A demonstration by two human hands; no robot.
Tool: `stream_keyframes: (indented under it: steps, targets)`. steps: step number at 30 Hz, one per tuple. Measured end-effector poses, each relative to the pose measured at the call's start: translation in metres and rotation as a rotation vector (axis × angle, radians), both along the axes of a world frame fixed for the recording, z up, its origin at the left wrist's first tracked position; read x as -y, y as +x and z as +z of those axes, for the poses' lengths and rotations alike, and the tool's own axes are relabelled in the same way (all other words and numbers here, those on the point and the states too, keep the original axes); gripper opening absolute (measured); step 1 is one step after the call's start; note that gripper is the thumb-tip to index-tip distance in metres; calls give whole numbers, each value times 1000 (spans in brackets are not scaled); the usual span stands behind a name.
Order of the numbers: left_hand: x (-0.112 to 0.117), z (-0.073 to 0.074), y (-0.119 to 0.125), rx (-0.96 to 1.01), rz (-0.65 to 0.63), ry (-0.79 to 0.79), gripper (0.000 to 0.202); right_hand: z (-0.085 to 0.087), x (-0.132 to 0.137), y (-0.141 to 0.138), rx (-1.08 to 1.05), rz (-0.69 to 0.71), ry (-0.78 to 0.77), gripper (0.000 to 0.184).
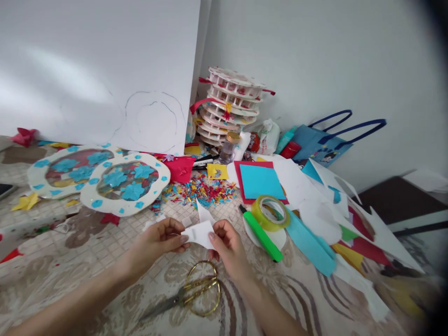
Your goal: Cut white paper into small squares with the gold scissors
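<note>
Between both hands is a small piece of white foam board point(199, 234) with a pointed upper end. My left hand point(165, 237) pinches its left edge between thumb and fingers. On the right edge, my right hand point(227, 245) grips the same piece, thumb on top. Just below the hands, gold-handled scissors point(184, 296) lie on the patterned tablecloth, blades toward the lower left. Small white offcuts point(186, 222) lie behind the hands. To the right of my right hand rest a green utility knife point(263, 237) and a roll of clear tape point(270, 212).
Two white rings with blue paper flowers point(125, 209) lie at left. Colourful paper shreds point(206, 190) are heaped behind the hands. A tiered white stack point(231, 105) stands at the back beside a large white board point(98, 70). Blue card point(262, 182), paper scraps and a blue bag point(320, 142) fill the right.
</note>
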State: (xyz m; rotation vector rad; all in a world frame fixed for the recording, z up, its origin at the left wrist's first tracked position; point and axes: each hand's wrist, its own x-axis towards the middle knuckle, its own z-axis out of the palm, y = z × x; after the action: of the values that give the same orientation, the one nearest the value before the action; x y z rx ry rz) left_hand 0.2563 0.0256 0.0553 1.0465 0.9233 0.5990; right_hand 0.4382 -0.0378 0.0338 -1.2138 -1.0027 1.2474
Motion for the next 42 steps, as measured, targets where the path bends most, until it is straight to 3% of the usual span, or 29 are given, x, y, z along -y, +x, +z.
stream_keyframes:
  steps: [16,22,29,35,42]
  targets:
    - [7,-4,-2,52,-126,-29,30,5,5,-8,-72,151,-36,30]
    - [4,-5,-4,19,-117,35,34,3,5,-8,-1,140,-31,26]
    - [-9,1,-11,-52,-42,166,28,0,4,-1,250,74,26,27]
    - [-6,4,-12,-159,-143,230,26,3,3,2,467,35,154,25]
    - [4,-2,-7,-101,-134,211,27,2,2,0,345,101,76,26]
